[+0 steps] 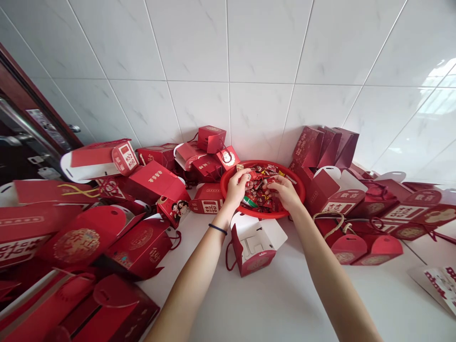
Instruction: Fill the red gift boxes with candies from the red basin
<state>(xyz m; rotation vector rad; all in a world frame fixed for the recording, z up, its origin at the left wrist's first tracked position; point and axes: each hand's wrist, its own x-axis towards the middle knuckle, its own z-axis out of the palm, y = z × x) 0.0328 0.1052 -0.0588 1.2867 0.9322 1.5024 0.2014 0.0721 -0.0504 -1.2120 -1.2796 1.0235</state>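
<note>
A round red basin (302, 195) full of wrapped candies (261, 198) stands near the tiled wall, and both my hands are over it. My left hand (238, 186), with a dark band on its wrist, is closed on red-wrapped candy at the basin's left side. At the right side, my right hand (285, 191) has its fingers pinched on a small wrapped candy. Just in front of the basin sits a red gift box (257, 251) with its white flaps open and a red cord handle at its left. Part of the candy heap is hidden by my hands.
Many red gift boxes (142, 247) crowd the left side, some stacked. More boxes (338, 192) line the right, with upright ones (322, 145) against the white tiled wall (263, 57). A printed card or bag (436, 285) lies at the right edge of the white surface (285, 304).
</note>
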